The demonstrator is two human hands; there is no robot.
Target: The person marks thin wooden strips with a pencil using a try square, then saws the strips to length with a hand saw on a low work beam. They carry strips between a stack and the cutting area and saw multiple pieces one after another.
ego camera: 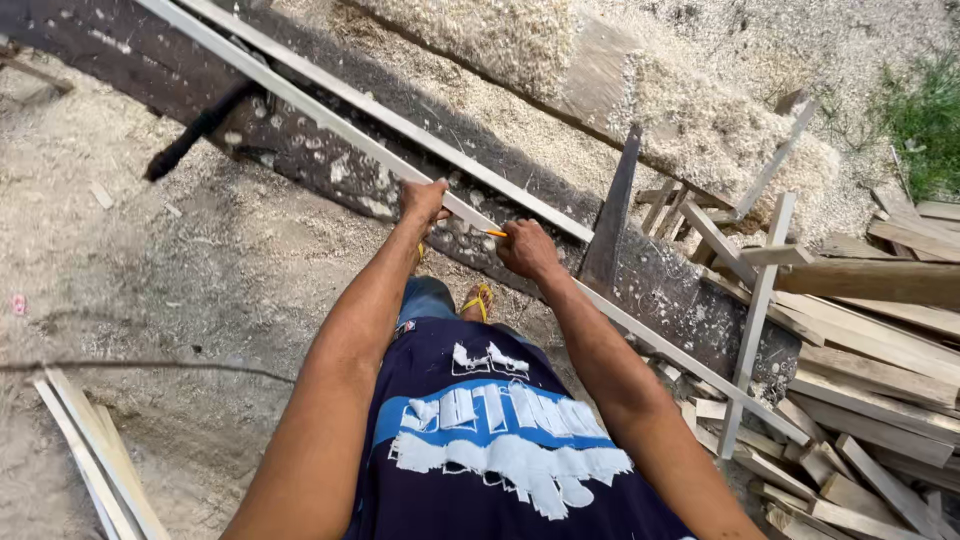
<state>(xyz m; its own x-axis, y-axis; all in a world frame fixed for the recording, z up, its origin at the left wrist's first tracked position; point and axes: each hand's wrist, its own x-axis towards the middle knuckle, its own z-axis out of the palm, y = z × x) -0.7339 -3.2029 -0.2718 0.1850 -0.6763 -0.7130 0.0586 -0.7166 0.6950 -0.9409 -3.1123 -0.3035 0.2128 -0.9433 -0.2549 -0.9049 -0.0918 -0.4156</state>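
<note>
A long thin wooden strip [330, 125] lies diagonally along a dark heavy beam [300, 150]. My left hand [422, 200] grips this strip from above. Just to its right, my right hand [527, 248] is closed on an orange pencil [495, 233] whose tip touches the strip. A second pale strip [420, 130] runs parallel just beyond the first. A hand saw [612, 215] stands upright against the beam, right of my right hand.
Offcuts and planks [860, 400] are piled at the right. Heaps of sawdust and shavings [660, 90] lie behind the beam. A few thin strips [95, 450] rest on the dusty ground at lower left. Grass [925, 120] shows at far right.
</note>
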